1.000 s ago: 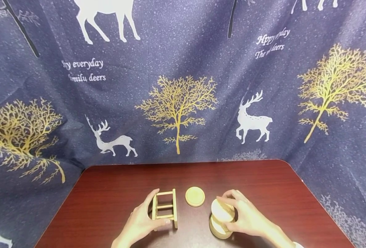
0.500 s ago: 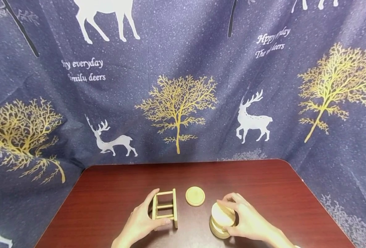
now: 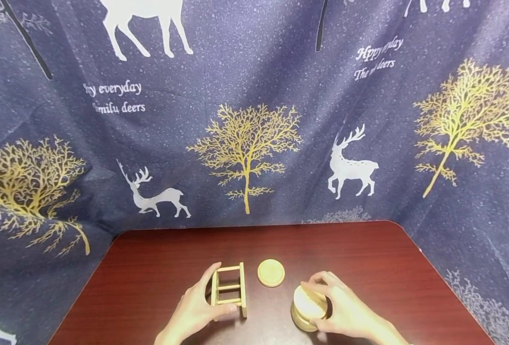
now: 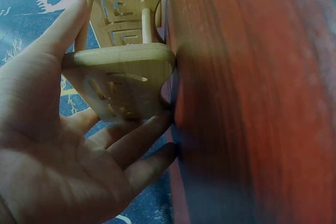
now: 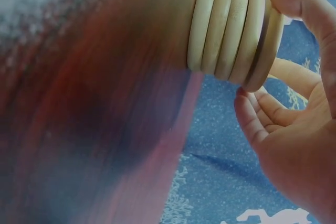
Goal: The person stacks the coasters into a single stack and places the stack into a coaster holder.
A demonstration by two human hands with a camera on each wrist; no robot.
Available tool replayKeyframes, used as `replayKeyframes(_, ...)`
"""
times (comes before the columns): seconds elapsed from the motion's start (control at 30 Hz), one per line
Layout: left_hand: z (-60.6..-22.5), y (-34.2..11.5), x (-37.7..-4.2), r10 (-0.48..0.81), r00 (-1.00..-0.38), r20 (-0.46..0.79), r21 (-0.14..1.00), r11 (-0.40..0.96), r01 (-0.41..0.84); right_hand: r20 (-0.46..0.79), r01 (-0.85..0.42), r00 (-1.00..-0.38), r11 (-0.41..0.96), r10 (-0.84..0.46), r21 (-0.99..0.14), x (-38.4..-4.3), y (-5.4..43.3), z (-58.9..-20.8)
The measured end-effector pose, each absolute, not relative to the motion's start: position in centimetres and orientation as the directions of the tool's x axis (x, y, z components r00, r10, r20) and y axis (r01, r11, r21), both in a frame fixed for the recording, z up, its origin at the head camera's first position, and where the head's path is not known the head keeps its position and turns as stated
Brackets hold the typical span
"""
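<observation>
My left hand point(image 3: 192, 306) grips a small wooden coaster holder point(image 4: 123, 80), thumb at one end and fingers at the other. Two slotted side panels joined by rods make up the holder, which stands on the table. To the right, my right hand point(image 3: 344, 306) pinches a round wooden coaster point(image 5: 268, 51) by its edge. This coaster sits over a stack of several like coasters point(image 5: 223, 30), a narrow dark gap showing beneath it in the right wrist view. Between the hands, a bit farther back, a single coaster point(image 3: 271, 273) lies flat.
Everything rests on a dark red wooden table point(image 3: 164, 254) with rounded far corners. Behind it and at both sides hangs a blue cloth point(image 3: 220, 72) printed with trees and white deer.
My right hand has lowered the pinched coaster toward me onto the stack, so it now covers the stack's top. My left hand and the coaster holder have stayed put.
</observation>
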State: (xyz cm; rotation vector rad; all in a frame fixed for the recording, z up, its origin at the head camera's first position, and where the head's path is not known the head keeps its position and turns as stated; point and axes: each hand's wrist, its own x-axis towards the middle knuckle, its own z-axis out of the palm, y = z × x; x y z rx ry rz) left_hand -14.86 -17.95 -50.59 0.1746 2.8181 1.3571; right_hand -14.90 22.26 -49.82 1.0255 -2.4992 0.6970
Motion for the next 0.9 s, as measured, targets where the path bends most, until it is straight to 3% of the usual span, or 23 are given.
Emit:
replayKeyframes(0.3, -50.24, -17.78, -14.73, 0.095, -0.993, 0.072, 0.750, 0.651, 0.117, 0.519, -0.764, -0.630, 0.582, -0.578, -0.278, -14.84, 22.19, -49.82)
replayKeyframes(0.9, -50.77, -17.93, -14.98, 0.086, -0.993, 0.076, 0.742, 0.660, 0.114, 0.509, -0.759, -0.638, 0.585, -0.578, -0.287, -14.73, 22.45, -50.19)
